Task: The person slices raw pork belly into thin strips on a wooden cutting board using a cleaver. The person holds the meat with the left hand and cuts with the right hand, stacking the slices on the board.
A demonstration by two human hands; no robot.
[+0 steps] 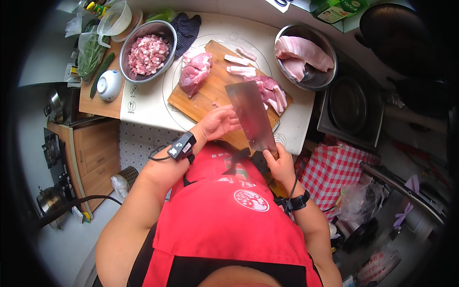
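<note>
My right hand (280, 163) grips the handle of a metal cleaver (251, 114), its broad blade raised over the wooden cutting board (211, 89). Close to the blade's left side, my left hand (220, 122) is held palm up with bent fingers; I see nothing in it. A large piece of raw meat (195, 73) lies on the board's left. At the right edge is a second piece of raw meat (265, 88), partly behind the blade, with pale strips on it. Several pale fatty strips (241, 70) lie near the board's far edge.
A metal bowl of diced meat (148, 55) stands left of the board, beside a dark cloth (185, 32). At right is a metal bowl (319, 84) with skin-on meat slabs (304, 50). A white bowl (109, 85), a cucumber (102, 73) and bagged greens (91, 53) are at far left.
</note>
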